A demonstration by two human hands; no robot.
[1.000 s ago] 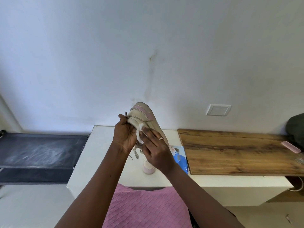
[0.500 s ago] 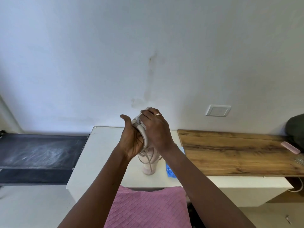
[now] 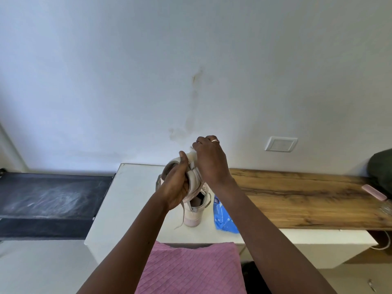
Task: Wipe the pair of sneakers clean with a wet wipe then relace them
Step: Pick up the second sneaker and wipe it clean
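sneaker (image 3: 194,181) held above the worktop (image 3: 131,198)
left hand (image 3: 176,187) grips the sneaker; right hand (image 3: 210,162) pinches a wet wipe (image 3: 192,148) against it, fingers curled. second sneaker (image 3: 194,212) stands below.

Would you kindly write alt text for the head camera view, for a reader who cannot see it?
A person's left hand grips a cream low-top sneaker above a white table while the right hand curls over its upper end. Under the hands a second cream sneaker stands on the table, beside a blue plastic packet.
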